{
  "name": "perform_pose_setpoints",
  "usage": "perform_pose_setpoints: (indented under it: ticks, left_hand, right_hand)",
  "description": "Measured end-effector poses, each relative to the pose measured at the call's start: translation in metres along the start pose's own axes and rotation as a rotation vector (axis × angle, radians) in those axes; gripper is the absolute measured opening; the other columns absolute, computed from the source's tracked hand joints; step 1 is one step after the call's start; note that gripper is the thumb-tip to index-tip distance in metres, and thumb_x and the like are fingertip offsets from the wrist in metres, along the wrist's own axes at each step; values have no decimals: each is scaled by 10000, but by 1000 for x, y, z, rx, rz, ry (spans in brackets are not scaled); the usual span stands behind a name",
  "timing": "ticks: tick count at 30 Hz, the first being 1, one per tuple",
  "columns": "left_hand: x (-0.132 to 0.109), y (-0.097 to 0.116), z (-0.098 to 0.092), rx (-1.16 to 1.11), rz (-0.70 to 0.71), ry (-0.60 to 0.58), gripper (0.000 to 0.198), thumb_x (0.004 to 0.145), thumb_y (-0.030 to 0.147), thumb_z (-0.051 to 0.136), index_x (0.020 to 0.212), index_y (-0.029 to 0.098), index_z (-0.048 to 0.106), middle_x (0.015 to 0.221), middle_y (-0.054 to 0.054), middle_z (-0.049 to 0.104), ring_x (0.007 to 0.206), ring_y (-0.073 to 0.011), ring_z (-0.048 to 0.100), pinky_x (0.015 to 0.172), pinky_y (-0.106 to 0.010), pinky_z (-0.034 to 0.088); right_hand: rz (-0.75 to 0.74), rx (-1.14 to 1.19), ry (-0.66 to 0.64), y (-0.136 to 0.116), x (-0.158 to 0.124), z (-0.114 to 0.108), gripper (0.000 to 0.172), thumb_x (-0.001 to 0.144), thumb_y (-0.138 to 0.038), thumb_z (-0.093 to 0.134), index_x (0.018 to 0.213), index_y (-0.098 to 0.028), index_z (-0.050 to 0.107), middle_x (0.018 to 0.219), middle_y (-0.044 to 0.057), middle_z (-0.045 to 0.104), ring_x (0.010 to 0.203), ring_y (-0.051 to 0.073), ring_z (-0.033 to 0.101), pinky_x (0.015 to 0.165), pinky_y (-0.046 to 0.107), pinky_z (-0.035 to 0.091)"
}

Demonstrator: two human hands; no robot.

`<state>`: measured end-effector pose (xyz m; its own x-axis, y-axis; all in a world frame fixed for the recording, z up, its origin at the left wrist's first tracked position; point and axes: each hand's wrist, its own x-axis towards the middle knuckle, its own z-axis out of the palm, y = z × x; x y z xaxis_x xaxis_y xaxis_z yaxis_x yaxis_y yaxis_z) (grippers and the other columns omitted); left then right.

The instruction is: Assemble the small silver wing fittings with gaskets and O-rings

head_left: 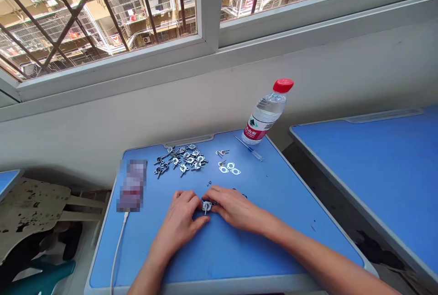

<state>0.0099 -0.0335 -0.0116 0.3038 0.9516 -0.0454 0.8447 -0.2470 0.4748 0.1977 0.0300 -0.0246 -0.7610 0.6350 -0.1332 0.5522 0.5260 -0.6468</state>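
On the blue desk [260, 258], left hand [179, 221] and right hand [232, 208] grip a small metal fitting [206, 206], half-hidden.

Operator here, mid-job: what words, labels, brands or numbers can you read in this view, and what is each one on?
No text can be quoted reliably.
Red label on the water bottle: printed characters, too small to read.
Pixelated rectangle on the blue desk: blurred, unreadable.
Red signs on the building outside: too small to read.
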Motion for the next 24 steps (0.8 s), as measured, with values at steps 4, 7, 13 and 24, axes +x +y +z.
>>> perform_pose_setpoints:
  ticks: [4, 7, 13, 24]
  left_hand:
    - [-1, -1, 0, -24, -31, 10, 155, 858, 243, 686, 910, 211, 543, 957, -17, 629, 898, -212, 570, 823, -354, 412]
    - [0, -1, 1, -3, -23, 7, 94, 886, 204, 636, 916, 215, 547, 939, -15, 635, 881, -205, 575, 810, -352, 410]
    - [2, -2, 4, 53, 12, -12, 110, 912, 119, 560, 836, 199, 555, 859, -2, 630, 804, -179, 570, 796, -339, 401]
    - [-1, 3, 4, 72, -18, 23, 261, 841, 416, 697, 830, 204, 545, 875, -26, 631, 806, -218, 578, 782, -367, 405]
  right_hand:
    - [-20, 4, 27, 2, 2, -1, 323, 872, -28, 488, 1069, -235, 638, 1017, 39, 638, 886, 181, 626, 732, 254, 432]
    - [12, -3, 24, 2, 3, -1, 301, 878, -17, 478, 1025, -214, 652, 1008, 47, 643, 872, 182, 628, 727, 261, 435]
    - [98, -17, 1, -2, 5, -1, 170, 903, -59, 531, 966, -188, 623, 1019, 56, 657, 897, 205, 635, 718, 283, 426]
    - [128, -84, 27, -4, 4, -1, 104, 891, -97, 561, 913, -186, 609, 968, 51, 665, 816, 195, 635, 637, 274, 365]
